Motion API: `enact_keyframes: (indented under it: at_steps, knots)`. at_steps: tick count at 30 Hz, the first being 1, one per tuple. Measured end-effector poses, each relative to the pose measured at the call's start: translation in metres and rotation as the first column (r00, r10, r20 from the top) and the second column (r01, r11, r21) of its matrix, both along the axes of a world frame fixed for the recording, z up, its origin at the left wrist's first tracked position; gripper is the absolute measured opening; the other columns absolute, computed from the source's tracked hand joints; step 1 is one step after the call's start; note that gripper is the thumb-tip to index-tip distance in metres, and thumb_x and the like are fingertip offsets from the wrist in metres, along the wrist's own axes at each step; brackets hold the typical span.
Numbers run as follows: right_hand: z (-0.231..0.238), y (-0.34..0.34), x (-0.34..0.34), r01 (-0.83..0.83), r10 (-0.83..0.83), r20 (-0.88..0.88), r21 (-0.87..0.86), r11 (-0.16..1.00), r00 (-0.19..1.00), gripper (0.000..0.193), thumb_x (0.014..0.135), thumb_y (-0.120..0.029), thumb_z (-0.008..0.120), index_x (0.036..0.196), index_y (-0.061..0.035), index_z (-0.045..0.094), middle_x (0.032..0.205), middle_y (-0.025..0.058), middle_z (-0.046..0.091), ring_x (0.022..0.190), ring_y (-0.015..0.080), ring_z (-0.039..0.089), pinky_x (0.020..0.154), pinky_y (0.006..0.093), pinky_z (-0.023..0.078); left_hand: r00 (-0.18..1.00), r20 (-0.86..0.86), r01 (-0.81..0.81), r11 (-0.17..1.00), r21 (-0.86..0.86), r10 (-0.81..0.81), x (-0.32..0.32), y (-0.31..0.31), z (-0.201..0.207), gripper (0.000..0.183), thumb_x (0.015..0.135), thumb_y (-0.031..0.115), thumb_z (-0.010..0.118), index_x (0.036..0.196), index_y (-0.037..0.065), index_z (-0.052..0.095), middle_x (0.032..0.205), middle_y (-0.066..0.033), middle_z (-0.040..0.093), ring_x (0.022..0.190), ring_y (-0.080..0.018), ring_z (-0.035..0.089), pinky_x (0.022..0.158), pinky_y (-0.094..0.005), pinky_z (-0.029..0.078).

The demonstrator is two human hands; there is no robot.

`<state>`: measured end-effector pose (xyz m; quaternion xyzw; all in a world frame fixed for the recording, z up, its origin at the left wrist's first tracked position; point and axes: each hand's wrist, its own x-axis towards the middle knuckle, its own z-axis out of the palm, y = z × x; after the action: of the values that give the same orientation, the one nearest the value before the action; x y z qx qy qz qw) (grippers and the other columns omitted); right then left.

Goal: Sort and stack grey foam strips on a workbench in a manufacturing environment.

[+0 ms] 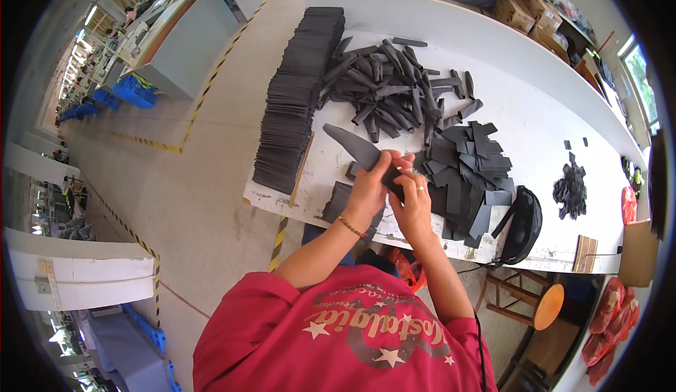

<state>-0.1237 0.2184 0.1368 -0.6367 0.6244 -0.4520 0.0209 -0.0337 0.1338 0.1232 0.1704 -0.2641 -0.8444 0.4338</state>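
Between both hands, over the table's near edge, is a dark grey tapered piece of sheet material, its pointed end toward the far left. My left hand is closed on its middle, thumb on top. My right hand, with a ring on one finger, pinches its near end. Just beyond lies a loose heap of dark rolled pieces. To the right of my right hand are flat dark rectangles, scattered over each other. More flat dark pieces lie by my left wrist, partly hidden by it.
A long, tall stack of dark flat sheets lines the left edge of the white table. A black pouch stands at the near right edge, with small dark scraps beyond it. A wooden stool is below, right.
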Motion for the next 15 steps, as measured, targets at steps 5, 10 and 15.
enact_keyframes:
  at_steps: [5,10,15]
  knots:
    - [0.009,0.009,-0.005,0.033,-0.034,0.006,0.098,0.995,0.999,0.034,0.074,-0.003,0.072,0.100,-0.0023,0.051,0.104,0.0188,0.056,0.093,0.0376,0.057,0.078,0.0436,0.048,0.995,0.071,-0.074,0.996,0.045,0.071,0.008,-0.006,0.011,0.030,0.099,0.027,0.051,0.107,-0.001,0.060,0.110,-0.0163,0.066,0.105,-0.0231,0.062,0.093,-0.0379,0.049]
    - [0.007,0.002,-0.009,-0.056,0.055,0.017,0.057,0.997,0.998,0.031,0.074,-0.002,0.072,0.097,-0.0024,0.051,0.102,0.0171,0.057,0.092,0.0375,0.058,0.076,0.0427,0.049,1.000,0.001,-0.020,1.000,-0.012,0.020,-0.007,0.011,0.006,0.030,0.100,0.026,0.049,0.109,0.000,0.060,0.111,-0.0154,0.066,0.107,-0.0237,0.062,0.094,-0.0362,0.048]
    - [0.016,0.005,-0.015,-0.085,0.079,0.049,0.142,0.986,0.996,0.025,0.077,-0.004,0.072,0.094,-0.0019,0.054,0.099,0.0161,0.058,0.086,0.0346,0.060,0.071,0.0406,0.050,0.998,0.050,0.028,0.998,0.064,-0.031,-0.001,0.010,0.002,0.030,0.100,0.025,0.050,0.112,-0.001,0.058,0.113,-0.0170,0.064,0.107,-0.0246,0.061,0.094,-0.0367,0.048]
